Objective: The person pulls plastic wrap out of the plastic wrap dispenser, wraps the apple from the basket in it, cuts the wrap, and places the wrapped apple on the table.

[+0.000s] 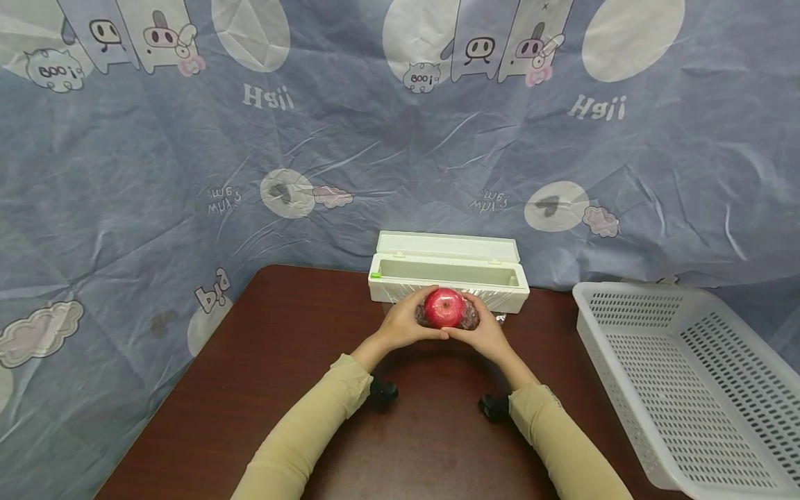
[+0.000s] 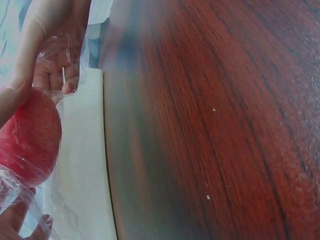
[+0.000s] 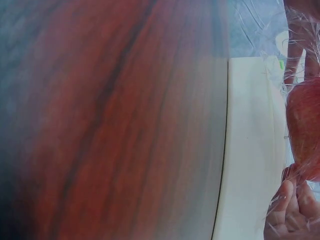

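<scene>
The left hand and right hand curl round a round, glossy red apple, gripping it from both sides, thumb tips meeting below it. Clear crinkled plastic film clings about the apple, which is just before a long white box with its lid raised. The reddish-brown wood-grained table also bears a pale perforated plastic basket at right.

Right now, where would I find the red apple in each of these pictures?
Head: the red apple is slightly right of and below centre, between the left hand and right hand.
Left wrist: the red apple is at the left edge, mid-height.
Right wrist: the red apple is at the right edge, mid-height, cut off.
Shared landmark: the white box.
</scene>
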`<action>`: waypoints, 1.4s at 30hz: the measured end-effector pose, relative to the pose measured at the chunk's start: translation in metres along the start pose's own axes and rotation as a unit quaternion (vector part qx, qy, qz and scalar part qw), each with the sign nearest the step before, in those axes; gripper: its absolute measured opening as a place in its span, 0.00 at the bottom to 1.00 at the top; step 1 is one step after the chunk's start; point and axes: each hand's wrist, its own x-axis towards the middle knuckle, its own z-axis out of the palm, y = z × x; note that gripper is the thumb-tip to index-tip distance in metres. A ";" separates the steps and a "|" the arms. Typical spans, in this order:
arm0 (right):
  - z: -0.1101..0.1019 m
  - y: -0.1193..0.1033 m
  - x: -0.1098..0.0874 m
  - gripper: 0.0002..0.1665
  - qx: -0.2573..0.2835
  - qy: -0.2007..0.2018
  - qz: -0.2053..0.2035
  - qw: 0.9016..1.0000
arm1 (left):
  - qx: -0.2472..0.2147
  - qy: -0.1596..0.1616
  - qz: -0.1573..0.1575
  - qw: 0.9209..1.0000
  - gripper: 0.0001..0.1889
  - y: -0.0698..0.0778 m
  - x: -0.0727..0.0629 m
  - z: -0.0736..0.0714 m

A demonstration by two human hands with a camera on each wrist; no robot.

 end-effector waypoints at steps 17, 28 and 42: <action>-0.003 -0.021 -0.002 0.44 -0.001 -0.004 -0.005 1.000 | 0.033 -0.005 -0.021 0.999 0.46 -0.004 0.005 0.000; -0.005 -0.030 -0.002 0.39 -0.003 -0.009 -0.040 0.999 | 0.015 -0.003 -0.023 1.000 0.44 -0.006 0.006 -0.001; -0.012 -0.012 0.004 0.46 0.001 -0.036 -0.009 0.999 | 0.012 -0.019 -0.031 0.999 0.43 -0.009 0.008 -0.004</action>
